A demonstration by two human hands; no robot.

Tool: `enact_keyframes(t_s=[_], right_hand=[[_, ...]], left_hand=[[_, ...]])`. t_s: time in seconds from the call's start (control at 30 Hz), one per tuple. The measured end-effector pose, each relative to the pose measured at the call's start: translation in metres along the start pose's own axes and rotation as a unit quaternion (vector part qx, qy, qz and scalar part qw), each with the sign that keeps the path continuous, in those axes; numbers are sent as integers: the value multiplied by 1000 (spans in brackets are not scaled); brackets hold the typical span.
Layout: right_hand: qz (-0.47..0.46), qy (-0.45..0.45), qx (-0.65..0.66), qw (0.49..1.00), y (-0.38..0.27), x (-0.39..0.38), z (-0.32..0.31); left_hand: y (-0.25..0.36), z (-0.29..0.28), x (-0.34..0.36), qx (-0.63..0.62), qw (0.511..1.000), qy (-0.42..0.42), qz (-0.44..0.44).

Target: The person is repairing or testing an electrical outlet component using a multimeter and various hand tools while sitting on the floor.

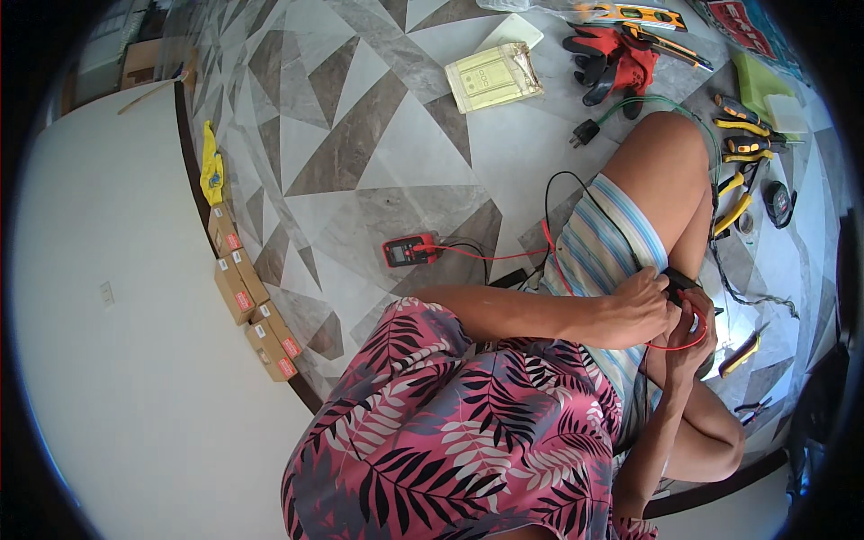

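Note:
My left hand [641, 310] is closed, fingers pinched, over my lap. The multimeter's thin black test lead [583, 183] runs down over the striped shorts to it. Close against it, my right hand [695, 335] is closed too, with the red test lead [677, 347] looping into its fingers. Between and beyond the fingertips shows a black object [681, 283]; its kind is mostly hidden. Both leads come from a red-and-black multimeter [409, 251] lying on the floor to the left. The probe tips are hidden by my fingers.
A black plug [585, 133] on a green cord lies past my knee, near red-and-black gloves [614, 65]. Yellow-handled pliers [736, 216], a tape measure [778, 203] and a cutter [743, 353] lie right. A yellow packet [494, 77] is ahead; small boxes [236, 290] line the wall.

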State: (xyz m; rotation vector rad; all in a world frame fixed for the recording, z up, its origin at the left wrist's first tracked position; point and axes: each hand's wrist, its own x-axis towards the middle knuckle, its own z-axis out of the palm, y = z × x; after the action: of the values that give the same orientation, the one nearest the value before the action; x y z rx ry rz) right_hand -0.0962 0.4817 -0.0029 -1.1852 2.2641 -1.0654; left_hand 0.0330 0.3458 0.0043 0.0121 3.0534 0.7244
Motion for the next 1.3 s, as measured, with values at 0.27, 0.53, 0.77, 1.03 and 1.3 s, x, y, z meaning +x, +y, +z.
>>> enact_keyframes(t_s=[0.27,0.53,0.77,1.03,1.3], right_hand=[[-22,7,-19,1000,-5,-1,1],[-42,14,-29,999,-3,-1,1],[-23,15,-22,999,-8,-2,2],[-21,19,-16,999,-9,-1,1],[-22,14,-5,1000,-9,-1,1]], left_hand=[[-1,-1,-1,-3,1000,4,2],[-3,2,0,-39,997,72,5],[-4,-4,-4,-29,998,49,-9],[-3,2,0,-8,1000,11,-5],[-4,-1,-1,-7,1000,2,6]])
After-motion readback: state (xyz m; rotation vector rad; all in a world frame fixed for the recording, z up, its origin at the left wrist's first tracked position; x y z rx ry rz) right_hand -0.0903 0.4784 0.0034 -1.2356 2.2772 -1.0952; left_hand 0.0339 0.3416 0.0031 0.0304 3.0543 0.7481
